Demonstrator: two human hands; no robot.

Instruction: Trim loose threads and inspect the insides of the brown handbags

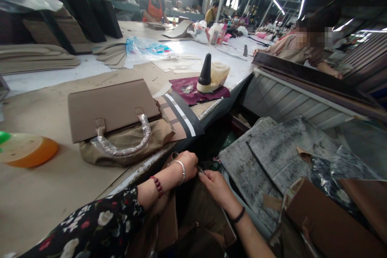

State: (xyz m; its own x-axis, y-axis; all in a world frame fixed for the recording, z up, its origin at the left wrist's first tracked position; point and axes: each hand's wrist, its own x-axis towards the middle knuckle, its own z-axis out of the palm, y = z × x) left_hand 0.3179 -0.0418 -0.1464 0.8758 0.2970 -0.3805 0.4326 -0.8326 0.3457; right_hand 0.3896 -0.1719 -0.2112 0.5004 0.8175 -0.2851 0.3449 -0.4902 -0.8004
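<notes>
Just off the table's front edge, my left hand (186, 166) is closed in a fist around a narrow strip, part of which loops out behind the knuckles. My right hand (215, 183) pinches the end of the strip (200, 169) between thumb and fingers, close to the left. Most of the strip is hidden by my fingers. Below both hands is an open brown bag (208, 213) with a dark inside, in shadow. A finished-looking taupe handbag (111, 107) with a plastic-wrapped handle (145, 133) lies on the table beyond my left forearm.
A glue container with a black cone (206, 70) stands on a purple scrap (184, 88). An orange-filled bottle (30, 151) lies at left. Grey boards (260, 161) and another brown bag (329, 213) fill the right. A co-worker (305, 44) is beyond a crate (290, 92).
</notes>
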